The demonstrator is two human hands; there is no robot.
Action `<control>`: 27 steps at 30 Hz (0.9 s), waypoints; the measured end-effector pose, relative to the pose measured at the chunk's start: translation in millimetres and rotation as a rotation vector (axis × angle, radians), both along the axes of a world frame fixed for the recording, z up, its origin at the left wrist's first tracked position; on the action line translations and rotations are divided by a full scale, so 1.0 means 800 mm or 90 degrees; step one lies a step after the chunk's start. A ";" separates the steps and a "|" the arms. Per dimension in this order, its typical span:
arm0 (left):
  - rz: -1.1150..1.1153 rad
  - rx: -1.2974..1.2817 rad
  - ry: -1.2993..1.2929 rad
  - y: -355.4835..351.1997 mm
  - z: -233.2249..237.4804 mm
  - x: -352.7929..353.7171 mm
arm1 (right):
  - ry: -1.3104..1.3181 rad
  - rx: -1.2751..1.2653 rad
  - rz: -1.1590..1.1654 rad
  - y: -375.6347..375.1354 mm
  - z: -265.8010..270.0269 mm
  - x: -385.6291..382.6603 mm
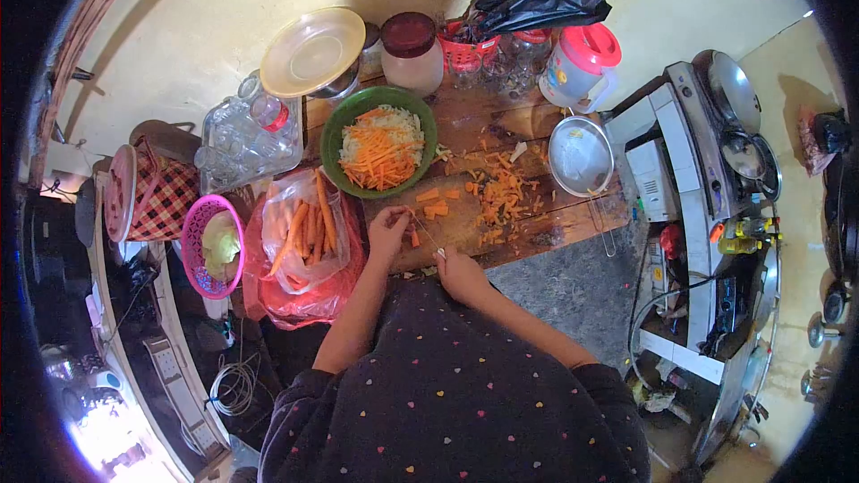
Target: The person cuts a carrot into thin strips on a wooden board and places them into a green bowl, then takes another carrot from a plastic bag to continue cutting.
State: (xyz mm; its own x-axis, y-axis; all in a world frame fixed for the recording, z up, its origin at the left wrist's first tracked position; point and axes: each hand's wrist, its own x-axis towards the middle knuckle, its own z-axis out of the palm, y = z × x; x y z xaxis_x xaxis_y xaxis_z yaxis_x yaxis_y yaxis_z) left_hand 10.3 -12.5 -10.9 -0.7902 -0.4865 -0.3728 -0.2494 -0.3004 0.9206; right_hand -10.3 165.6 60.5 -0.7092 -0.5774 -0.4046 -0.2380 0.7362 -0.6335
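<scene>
My right hand (462,275) is closed round the handle of a knife (426,233), whose thin blade points up and left. Close to the blade, my left hand (389,231) is closed with its fingertips on a small carrot piece (414,237). Several cut carrot chunks (434,204) lie just beyond the blade on the wooden table (546,231). Carrot peelings (501,197) are strewn to their right. A green bowl (331,148) behind my left hand contains carrot strips (380,156) and pale shreds.
Whole carrots (309,233) fill a plastic bag left of my arm, beside a pink basket (187,246) with cabbage. A metal strainer (582,158) sits at the table's right. Jars, a red-lidded pitcher (582,67) and a tray of glasses (250,139) stand toward the wall. A stove (702,143) is at right.
</scene>
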 end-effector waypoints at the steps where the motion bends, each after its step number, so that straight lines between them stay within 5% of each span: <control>1: 0.009 0.004 -0.004 0.002 0.002 -0.001 | 0.008 -0.002 -0.004 -0.001 -0.002 0.001; 17: -0.025 -0.138 -0.019 -0.008 0.001 -0.010 | 0.011 0.014 -0.007 -0.010 0.003 -0.008; 27: 0.032 0.056 -0.045 -0.008 0.016 -0.014 | -0.018 0.051 0.031 -0.006 0.014 -0.028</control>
